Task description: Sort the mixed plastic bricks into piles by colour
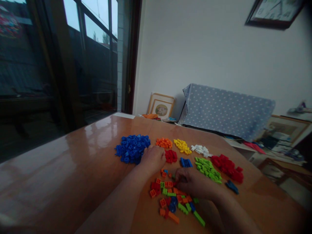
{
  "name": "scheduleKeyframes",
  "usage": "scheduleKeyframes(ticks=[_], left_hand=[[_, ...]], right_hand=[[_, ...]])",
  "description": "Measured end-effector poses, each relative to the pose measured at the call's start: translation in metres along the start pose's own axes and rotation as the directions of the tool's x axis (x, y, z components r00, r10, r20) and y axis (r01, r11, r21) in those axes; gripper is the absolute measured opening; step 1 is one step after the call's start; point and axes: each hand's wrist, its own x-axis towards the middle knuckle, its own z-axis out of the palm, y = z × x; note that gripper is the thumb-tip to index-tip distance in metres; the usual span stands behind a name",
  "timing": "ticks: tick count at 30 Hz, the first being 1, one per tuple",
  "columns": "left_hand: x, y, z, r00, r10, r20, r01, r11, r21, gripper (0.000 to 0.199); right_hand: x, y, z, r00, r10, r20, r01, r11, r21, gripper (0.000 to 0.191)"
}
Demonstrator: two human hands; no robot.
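My left hand [154,158] reaches between a large heap of blue toy bricks [133,148] and a small pile of red bricks [171,156]. Its fingers curl downward, and whatever they hold is hidden behind the hand. Over the right side of a loose mix of orange, red, green and blue bricks [170,194] is my right hand [187,180]. Its fingers are bent and drawn together at the bricks; what lies between them I cannot make out.
Sorted piles lie farther back on the brown table [80,169]: orange bricks [164,142], yellow bricks [182,146], white bricks [201,150], lime bricks [208,169] and larger red pieces [227,167]. Blue pieces [186,162] and a dark blue piece [231,187] lie separately.
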Motion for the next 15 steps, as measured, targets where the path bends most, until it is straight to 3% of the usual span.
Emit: scheduleKeyframes(ticks=[2, 4, 9, 12, 15], left_hand=[[0.0, 0.0, 0.0, 1.0, -0.001, 0.007, 0.001, 1.0, 0.004, 0.019], [0.0, 0.001, -0.001, 1.0, -0.005, 0.017, 0.005, 1.0, 0.006, 0.02], [0.0, 0.002, -0.004, 1.0, -0.007, 0.025, 0.007, 1.0, 0.006, 0.02], [-0.001, 0.002, -0.003, 1.0, -0.001, 0.014, 0.0, 1.0, 0.005, 0.02], [0.0, 0.002, -0.001, 1.0, -0.01, 0.006, 0.01, 1.0, 0.009, 0.021]], right_hand=[[0.003, 0.003, 0.0, 1.0, 0.013, -0.023, -0.012, 0.999, 0.044, 0.01], [0.008, 0.007, 0.0, 0.993, 0.032, -0.117, -0.021, 0.996, 0.087, 0.009], [0.026, 0.021, -0.001, 0.902, 0.057, -0.429, -0.04, 0.998, 0.047, 0.027], [0.031, 0.03, 0.001, 0.871, 0.044, -0.49, -0.04, 0.999, 0.018, 0.028], [0.031, 0.035, 0.006, 0.879, 0.055, -0.475, -0.049, 0.998, 0.024, 0.027]])
